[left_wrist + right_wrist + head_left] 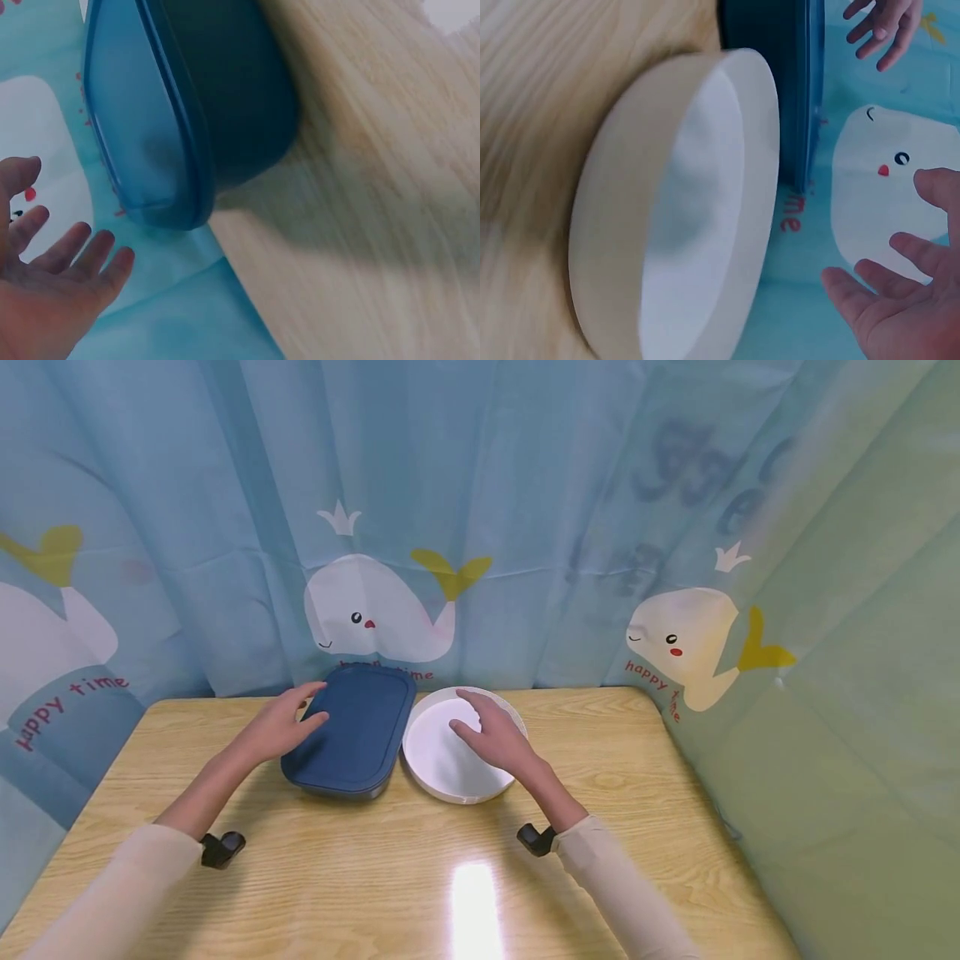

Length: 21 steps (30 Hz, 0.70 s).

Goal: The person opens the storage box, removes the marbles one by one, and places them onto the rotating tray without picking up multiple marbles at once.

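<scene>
- from my remote seat i see a lidded blue container (352, 731) on a wooden table (337, 885), just left of a shallow white round dish (442, 760).
- the left hand (285, 722) hovers by the container's left edge, fingers apart, holding nothing.
- the right hand (497, 737) hovers above the dish, fingers likewise parted and empty.
- i judge this a reaching or releasing step; i cannot tell which.
- any grasp would call for lowering the hands and closing fingers on a rim.
</scene>
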Tool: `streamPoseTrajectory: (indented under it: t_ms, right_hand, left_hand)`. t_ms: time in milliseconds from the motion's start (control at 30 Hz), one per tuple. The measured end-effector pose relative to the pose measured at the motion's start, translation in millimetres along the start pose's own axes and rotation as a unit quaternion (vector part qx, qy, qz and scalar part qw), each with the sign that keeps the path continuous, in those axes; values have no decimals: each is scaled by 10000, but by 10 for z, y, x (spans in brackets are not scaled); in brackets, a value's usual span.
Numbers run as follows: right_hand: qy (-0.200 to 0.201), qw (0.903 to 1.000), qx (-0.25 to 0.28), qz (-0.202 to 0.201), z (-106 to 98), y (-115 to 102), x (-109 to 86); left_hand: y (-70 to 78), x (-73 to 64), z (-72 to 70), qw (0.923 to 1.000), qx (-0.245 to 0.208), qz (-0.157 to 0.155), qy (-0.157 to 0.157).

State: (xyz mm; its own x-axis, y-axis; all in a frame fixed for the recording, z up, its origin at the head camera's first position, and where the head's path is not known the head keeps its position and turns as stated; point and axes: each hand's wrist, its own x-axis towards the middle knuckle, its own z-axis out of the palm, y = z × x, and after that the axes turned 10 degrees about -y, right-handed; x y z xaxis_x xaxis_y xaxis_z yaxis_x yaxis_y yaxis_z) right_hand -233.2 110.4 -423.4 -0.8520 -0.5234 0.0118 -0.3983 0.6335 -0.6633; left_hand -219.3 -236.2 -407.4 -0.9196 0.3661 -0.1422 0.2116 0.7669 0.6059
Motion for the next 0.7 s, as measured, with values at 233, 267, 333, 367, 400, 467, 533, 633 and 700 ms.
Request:
streamPoseTrajectory:
  t_ms: [233,267,333,367,400,467,533,633,700]
  right_hand:
    - [-126,9953,928,227,207,-23,110]
    - [-138,9940,1058,254,237,-23,128]
    - [-166,9912,1273,335,291,-31,165]
    - [-180,9897,1374,352,316,-37,185]
    - [-197,9883,1463,389,338,-49,198]
    - [-218,9855,1623,447,386,-67,231]
    - [-227,9818,1806,533,421,-104,247]
    - [-235,9784,1962,601,480,-145,277]
    - [-252,9761,2064,633,517,-171,300]
  left_hand:
    - [-125,-8,-1,9999,-129,-86,-30]
    - [-142,-7,1,9998,-155,-86,-42]
    - [-173,-7,0,9997,-196,-88,-63]
    - [-189,-6,-3,9997,-210,-98,-76]
    - [-204,-5,-4,9996,-220,-114,-92]
    - [-229,-1,-3,9995,-229,-155,-122]
    - [-248,5,-3,9995,-233,-175,-151]
    - [-261,19,10,9994,-227,-182,-182]
    - [-267,31,21,9996,-176,-138,-185]
